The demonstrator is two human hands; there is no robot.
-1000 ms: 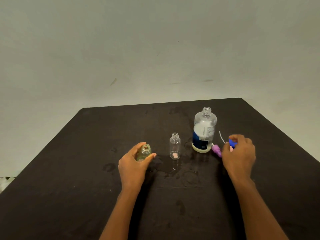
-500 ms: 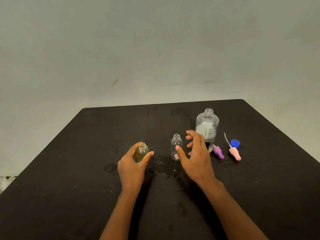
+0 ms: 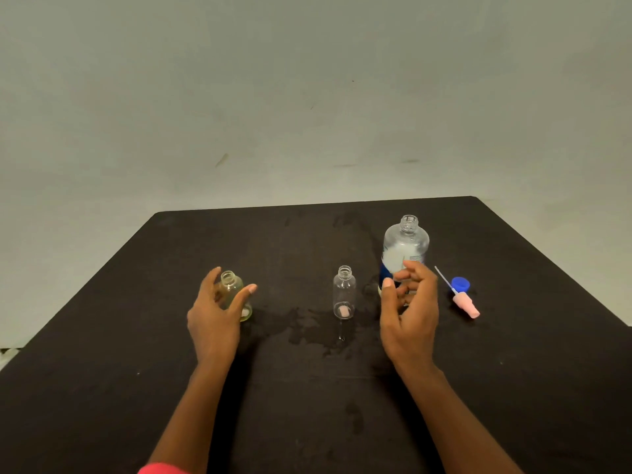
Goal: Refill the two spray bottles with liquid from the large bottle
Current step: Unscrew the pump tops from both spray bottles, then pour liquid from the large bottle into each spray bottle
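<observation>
Three uncapped bottles stand on the black table [image 3: 102,371]. My left hand [image 3: 215,319] grips the small yellowish spray bottle [image 3: 229,285] at the left, thumb on one side and fingers on the other. A small clear spray bottle [image 3: 344,292] stands free in the middle. The large clear bottle [image 3: 407,241], with a blue and white label, stands at the right. My right hand [image 3: 410,309] hovers in front of its lower part with fingers loosely spread, holding nothing; contact with the bottle cannot be told.
A blue cap [image 3: 460,284] and a pink spray head [image 3: 466,304] with a thin tube lie right of the large bottle. Wet patches [image 3: 321,333] darken the table in front of the clear bottle. A pale wall rises behind the table's far edge.
My right hand left the caps at the right, swung left toward the clear bottle, then came back in front of the large bottle. My left hand stayed on the yellowish bottle.
</observation>
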